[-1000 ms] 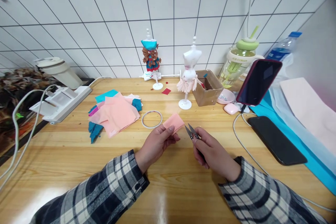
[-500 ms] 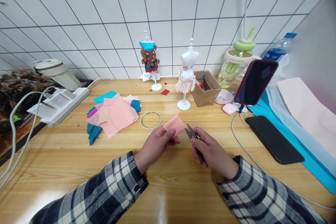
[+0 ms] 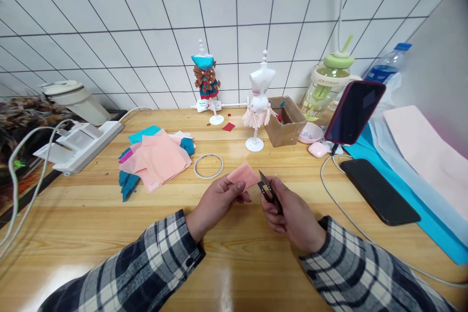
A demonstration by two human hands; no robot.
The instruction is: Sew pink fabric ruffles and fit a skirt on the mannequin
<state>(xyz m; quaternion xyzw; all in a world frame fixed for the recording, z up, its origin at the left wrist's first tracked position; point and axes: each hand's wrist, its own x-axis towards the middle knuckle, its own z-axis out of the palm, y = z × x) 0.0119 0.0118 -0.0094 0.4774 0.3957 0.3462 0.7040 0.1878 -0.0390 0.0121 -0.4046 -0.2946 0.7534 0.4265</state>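
Observation:
Between thumb and fingers, my left hand (image 3: 223,198) pinches a folded piece of peach fabric (image 3: 244,175). My right hand (image 3: 292,209) is closed around black-handled thread snips (image 3: 269,191). The snips' blades are parted and point up and left, close to the fabric's right edge; whether they touch it I cannot tell. Beyond my left hand lies a pale ring (image 3: 208,166) on the table. A white mini dress form (image 3: 261,92) with a pale pink ruffled skirt stands past the fabric, and a second dress form (image 3: 205,78) in turquoise, brown bows and red stands further back.
Left on the wooden table (image 3: 226,253) is a pile of peach and blue cloth pieces (image 3: 161,156). A cardboard box (image 3: 285,126), a drink bottle (image 3: 327,83), a propped phone (image 3: 354,112) and a flat phone (image 3: 380,191) with a cable stand or lie right, beside cloth sheets (image 3: 431,156). A power strip (image 3: 91,148) sits left.
My right hand has turned slightly, and the snips sit a little nearer the fabric with more of their handle showing. My left hand keeps hold of the fabric, almost still.

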